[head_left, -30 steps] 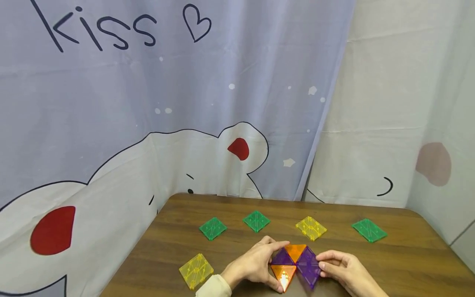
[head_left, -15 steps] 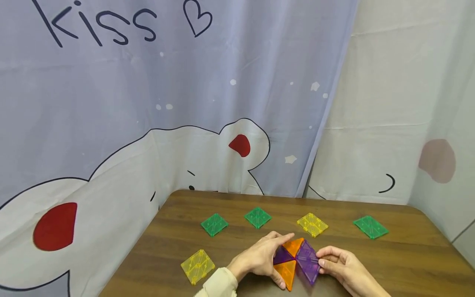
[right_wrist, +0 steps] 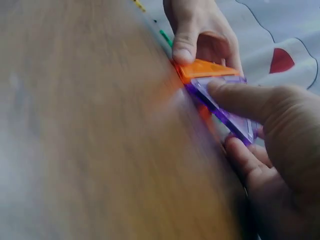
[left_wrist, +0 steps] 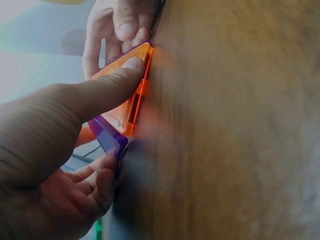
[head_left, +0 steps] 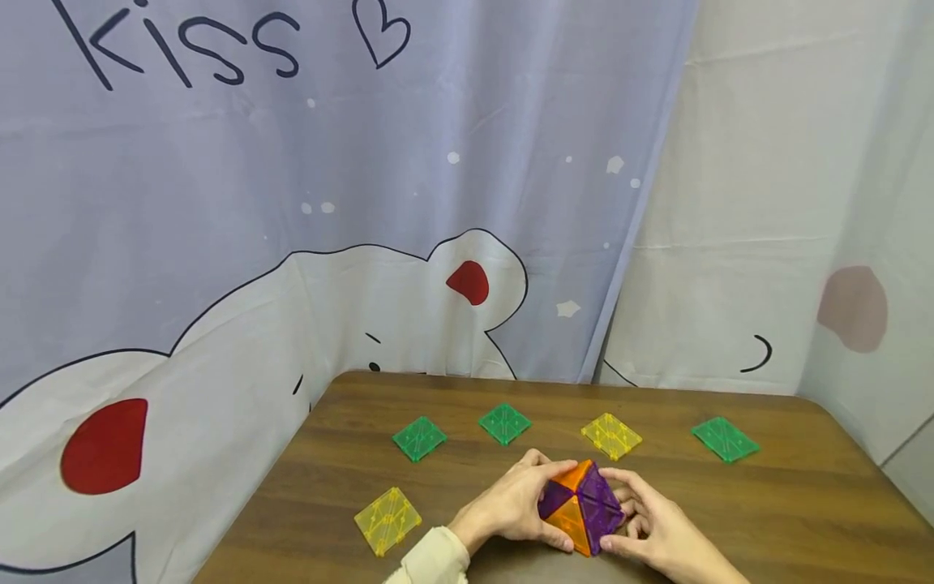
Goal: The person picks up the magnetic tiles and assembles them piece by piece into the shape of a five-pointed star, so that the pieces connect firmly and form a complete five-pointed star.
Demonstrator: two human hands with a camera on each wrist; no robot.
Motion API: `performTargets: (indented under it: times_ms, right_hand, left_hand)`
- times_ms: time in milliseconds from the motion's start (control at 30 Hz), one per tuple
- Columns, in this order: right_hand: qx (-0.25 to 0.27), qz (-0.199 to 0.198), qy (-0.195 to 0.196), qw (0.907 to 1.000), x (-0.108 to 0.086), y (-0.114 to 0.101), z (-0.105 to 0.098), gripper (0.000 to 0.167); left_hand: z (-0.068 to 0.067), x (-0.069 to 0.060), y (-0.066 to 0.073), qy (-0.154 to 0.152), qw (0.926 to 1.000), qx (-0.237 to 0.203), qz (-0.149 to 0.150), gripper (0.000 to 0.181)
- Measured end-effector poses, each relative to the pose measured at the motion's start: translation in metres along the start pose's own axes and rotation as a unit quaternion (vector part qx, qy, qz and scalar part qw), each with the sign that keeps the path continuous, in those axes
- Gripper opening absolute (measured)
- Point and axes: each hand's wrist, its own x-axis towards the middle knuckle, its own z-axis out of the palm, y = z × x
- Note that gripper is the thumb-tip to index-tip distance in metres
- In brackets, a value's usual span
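The head view shows two hands of a person at one joined shape (head_left: 584,509), made of orange and purple triangular tiles, which is in the near part of the brown surface (head_left: 306,519). The corners of the tiles meet at one middle point. The near orange tile (head_left: 569,519) and the far orange tile (head_left: 572,477) have a left purple tile (head_left: 557,495) between them, and more purple is on the right side.

The left hand (head_left: 511,504) holds the shape with the fingers spread wide around it: its thumb presses on the near orange tile, and the other fingers reach to the far side. The right hand (head_left: 657,523) holds the purple side, with the thumb at the near corner and the bent fingers behind. In both wrist views the tiles are tilted against the surface; I cannot tell whether all the lower edges touch it.

Farther back, well apart from the hands, there lie flat three green tiles (head_left: 505,424) and one yellow tile (head_left: 611,436). Another yellow one lies to the left of the left hand. Behind the surface hangs a printed curtain (head_left: 365,162).
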Motion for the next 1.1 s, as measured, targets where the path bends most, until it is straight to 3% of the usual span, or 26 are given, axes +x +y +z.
performTargets:
  times_ms: [133, 233, 500, 700, 867, 1100]
  right_hand:
    - [-0.123, -0.024, 0.036, 0.9915, -0.001, -0.002, 0.003, 0.078]
    - [-0.168, -0.032, 0.053, 0.9837, -0.001, -0.004, 0.005, 0.070]
    - [-0.162, 0.004, 0.038, 0.9860, 0.001, -0.011, 0.003, 0.075]
    - [-0.160, -0.013, 0.042, 0.9861, 0.000, -0.009, 0.006, 0.074]
    - [-0.155, -0.012, 0.036, 0.9872, -0.001, -0.007, 0.005, 0.074]
    - [-0.132, 0.000, 0.031, 0.9908, -0.003, -0.005, 0.003, 0.071]
  left_hand:
    - [-0.003, 0.000, -0.001, 0.001, 1.0000, -0.007, -0.002, 0.103]
    - [-0.007, 0.000, -0.004, -0.002, 0.9997, -0.023, -0.001, 0.096]
    - [-0.011, 0.004, -0.011, 0.004, 0.9990, -0.045, -0.004, 0.081]
    - [-0.012, 0.003, -0.013, 0.003, 0.9982, -0.060, -0.002, 0.080]
    - [-0.011, 0.000, -0.017, -0.010, 0.9946, -0.103, -0.009, 0.077]
    - [-0.010, 0.000, -0.017, -0.008, 0.9956, -0.094, -0.006, 0.075]
